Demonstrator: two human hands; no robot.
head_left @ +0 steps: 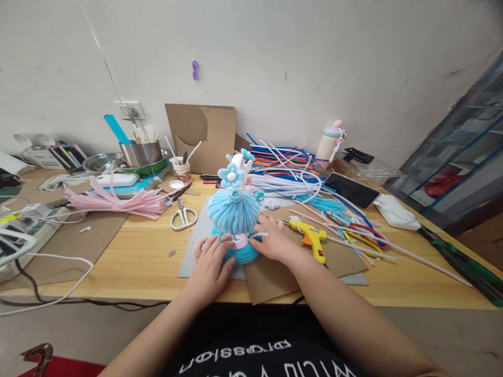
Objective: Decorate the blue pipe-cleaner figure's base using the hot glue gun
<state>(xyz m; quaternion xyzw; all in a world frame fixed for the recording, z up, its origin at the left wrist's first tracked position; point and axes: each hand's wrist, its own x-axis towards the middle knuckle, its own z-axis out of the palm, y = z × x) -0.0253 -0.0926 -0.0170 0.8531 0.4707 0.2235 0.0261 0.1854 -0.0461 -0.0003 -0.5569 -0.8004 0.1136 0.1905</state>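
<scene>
A light blue pipe-cleaner figure [233, 212] stands upright on the table in front of me. It has a pleated, dome-shaped upper part, a blue flower with a white centre [231, 177] on top, and a darker blue round base [241, 255] with a pink part above it. My left hand [212, 256] is curled against the left side of the base, thumb at the front. On the opposite side my right hand [271, 238] has its fingers closed in at the figure, beside a short whitish strip [259, 234]. The right fingertips are partly hidden.
A yellow glue gun [312, 238] lies right of my right hand on cardboard [271, 277]. Scissors [183, 215] and pink pipe cleaners [118, 201] are left. Behind are bundled coloured pipe cleaners [283, 183], a phone [351, 189] and a bottle [331, 141].
</scene>
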